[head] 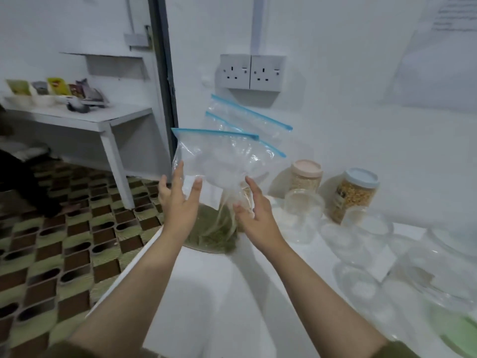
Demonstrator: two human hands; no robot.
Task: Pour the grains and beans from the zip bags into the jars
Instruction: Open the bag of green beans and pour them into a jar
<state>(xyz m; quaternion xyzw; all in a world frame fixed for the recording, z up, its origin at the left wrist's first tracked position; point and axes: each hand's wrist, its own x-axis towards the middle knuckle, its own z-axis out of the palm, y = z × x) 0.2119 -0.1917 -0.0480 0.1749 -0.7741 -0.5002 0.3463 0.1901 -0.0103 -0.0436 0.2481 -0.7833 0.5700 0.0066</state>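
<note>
White surface (219, 293) is carrying a limp, slippery zip bag (216, 161) sagging with green grains, both hands (180, 200) (255, 213) hovering spread beside its twisted neck, the best grip point.

Both hands up at front zip bag (216, 161), fingers straight: left hand (178, 202) touching its left side, right hand (255, 215) by the twisted neck. Green grains (211, 233) in bag bottom, resting on white table (219, 293). Two more zip bags (247, 120) behind. Pink-lid jar (306, 174) and blue-lid jar (353, 195) far right. Empty clear jars (304, 215) nearer, blurred.
</note>
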